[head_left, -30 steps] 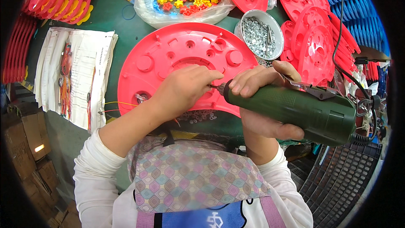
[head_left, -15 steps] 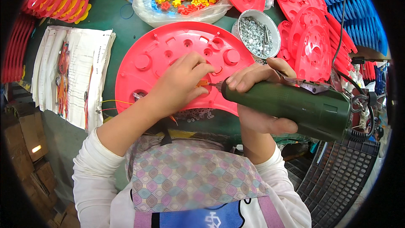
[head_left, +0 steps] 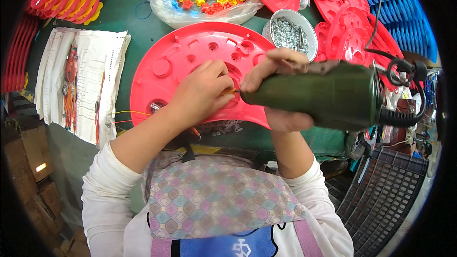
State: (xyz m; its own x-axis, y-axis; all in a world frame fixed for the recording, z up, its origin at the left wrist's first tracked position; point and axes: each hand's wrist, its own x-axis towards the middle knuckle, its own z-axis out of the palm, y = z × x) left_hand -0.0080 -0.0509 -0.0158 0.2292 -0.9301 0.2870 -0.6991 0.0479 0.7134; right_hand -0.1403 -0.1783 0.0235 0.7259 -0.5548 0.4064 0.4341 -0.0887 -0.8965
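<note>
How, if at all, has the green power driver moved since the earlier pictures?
Yes: the green power driver has swung its rear end upward in the picture, away from the black crate; its front stays by the left hand.

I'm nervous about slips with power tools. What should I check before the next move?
1. Power screwdriver held in the right hand: ok, thumb and fingers around its front part.
2. Left hand clear of the screwdriver's tip: not ok, the fingertips are right beside it.
3. Tip properly seated: cannot tell, too small to make out.
4. Cord clear of both hands: ok, it leaves from the tool's back end.
5. Yellow wire clear of the tip: ok, it is over by the left edge of the red panel.
</note>
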